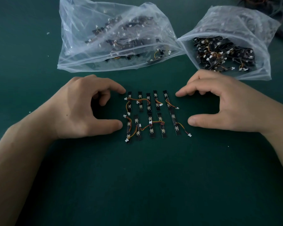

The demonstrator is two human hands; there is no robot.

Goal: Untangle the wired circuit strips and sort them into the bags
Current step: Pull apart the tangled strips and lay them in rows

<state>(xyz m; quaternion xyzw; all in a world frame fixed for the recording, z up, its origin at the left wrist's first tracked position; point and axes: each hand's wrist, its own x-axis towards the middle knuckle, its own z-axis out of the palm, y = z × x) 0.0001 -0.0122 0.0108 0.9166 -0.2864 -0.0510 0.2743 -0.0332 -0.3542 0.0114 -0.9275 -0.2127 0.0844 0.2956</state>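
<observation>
Several black circuit strips (151,115) with red, yellow and orange wires and white plugs lie side by side in two rows on the green table. My left hand (82,106) sits just left of the group, index finger and thumb spread and pointing at the leftmost strips, holding nothing. My right hand (222,101) mirrors it on the right side, index and thumb extended toward the rightmost strips, a small gap between them. Two clear plastic bags lie behind: the left bag (114,38) and the right bag (227,44), both holding many strips.
A dark tangle of wires (268,4) lies at the far right corner behind the right bag. Small white flecks (48,33) dot the green table surface (145,185).
</observation>
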